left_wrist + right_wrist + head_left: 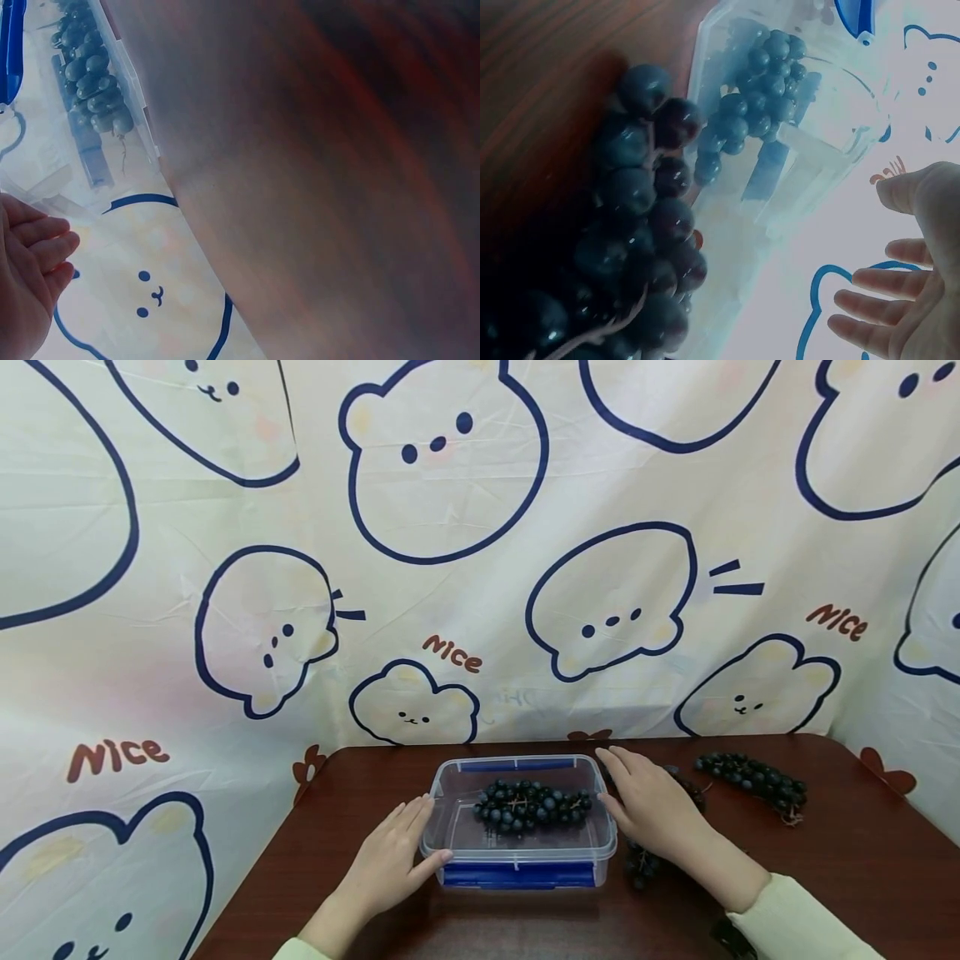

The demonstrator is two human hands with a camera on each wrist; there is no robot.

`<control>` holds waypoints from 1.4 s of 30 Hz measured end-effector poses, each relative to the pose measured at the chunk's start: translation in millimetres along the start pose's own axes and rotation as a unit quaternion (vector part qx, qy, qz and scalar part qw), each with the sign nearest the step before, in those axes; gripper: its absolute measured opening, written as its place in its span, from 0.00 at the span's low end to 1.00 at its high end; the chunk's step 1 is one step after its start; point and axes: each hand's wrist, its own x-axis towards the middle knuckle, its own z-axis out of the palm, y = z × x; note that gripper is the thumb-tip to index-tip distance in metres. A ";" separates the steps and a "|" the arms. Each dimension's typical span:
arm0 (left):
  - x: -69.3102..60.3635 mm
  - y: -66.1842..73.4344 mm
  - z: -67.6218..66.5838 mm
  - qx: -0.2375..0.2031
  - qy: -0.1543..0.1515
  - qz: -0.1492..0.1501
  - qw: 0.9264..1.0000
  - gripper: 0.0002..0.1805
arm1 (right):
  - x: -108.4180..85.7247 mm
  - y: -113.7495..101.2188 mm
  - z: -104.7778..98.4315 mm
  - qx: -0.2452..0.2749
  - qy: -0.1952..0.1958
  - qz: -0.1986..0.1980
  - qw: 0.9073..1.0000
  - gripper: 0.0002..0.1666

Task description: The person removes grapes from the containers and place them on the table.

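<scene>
A clear plastic food box with blue latches stands on the table. One bunch of dark grapes lies inside it; whether a lid covers the box, I cannot tell. My left hand lies along the box's left side, fingers extended and thumb by the front corner. At the opposite side is my right hand, its fingers spread and its thumb by the rim. Both palms look bare in the wrist views. More dark grapes lie beside the box, partly hidden under my right hand and forearm.
Another grape bunch rests at the back right of the brown table. A pale cartoon-printed cloth hangs right behind the table's back edge. Something black shows below my right sleeve.
</scene>
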 end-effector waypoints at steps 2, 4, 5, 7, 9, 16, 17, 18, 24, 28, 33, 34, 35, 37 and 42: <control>-0.1 0.0 0.2 0.001 -0.001 -0.001 1.000 0.43 | 4.0 -2.3 1.8 0.000 0.005 -0.012 1.000 0.39; 0.0 -0.2 0.3 0.002 -0.001 -0.001 1.000 0.43 | 8.0 -4.2 3.2 0.001 0.008 -0.022 1.000 0.39; 0.1 -0.2 0.3 0.003 -0.001 -0.001 1.000 0.43 | 9.9 -5.3 3.7 0.002 0.009 -0.025 1.000 0.39; 0.2 -0.3 0.3 0.004 0.000 0.000 1.000 0.43 | 13.5 -7.2 4.8 0.007 0.009 -0.029 1.000 0.39; 0.4 -0.4 0.3 0.004 0.001 0.001 1.000 0.43 | 16.8 -9.1 6.4 0.010 0.006 -0.031 0.999 0.39; 0.0 -0.3 0.4 0.004 -0.002 -0.002 1.000 0.43 | 26.7 -15.7 14.3 0.020 -0.016 -0.034 0.999 0.38; -0.2 -0.3 0.3 0.003 -0.002 -0.003 1.000 0.43 | 28.2 -16.9 15.2 0.021 -0.019 -0.036 0.999 0.37; -0.4 -0.2 0.2 0.003 -0.002 -0.003 1.000 0.43 | 29.7 -18.0 16.0 0.023 -0.022 -0.039 0.999 0.37; 0.1 0.3 -0.1 0.000 -0.001 -0.003 1.000 0.43 | 38.4 -21.7 23.3 0.032 -0.049 -0.058 0.997 0.35; 0.2 0.2 -0.3 -0.001 -0.002 -0.002 1.000 0.43 | 43.5 -24.0 29.6 0.047 -0.071 -0.062 0.994 0.35; -0.1 -0.2 -0.8 0.003 -0.003 -0.003 1.000 0.43 | 50.3 -27.0 38.4 0.064 -0.100 -0.066 0.991 0.35; -0.2 -0.2 -0.9 0.004 -0.003 -0.003 1.000 0.43 | 51.5 -27.5 39.8 0.066 -0.108 -0.067 0.990 0.35; -0.3 -0.1 -1.1 0.004 -0.004 -0.004 1.000 0.43 | 52.8 -28.1 40.7 0.069 -0.115 -0.069 0.989 0.35; -0.4 0.1 -1.3 0.004 -0.006 -0.005 1.000 0.43 | 55.3 -29.1 42.2 0.077 -0.131 -0.069 0.986 0.35; -0.3 0.7 -1.7 0.007 -0.008 -0.008 1.000 0.43 | 60.3 -30.2 45.0 0.092 -0.176 -0.052 0.979 0.35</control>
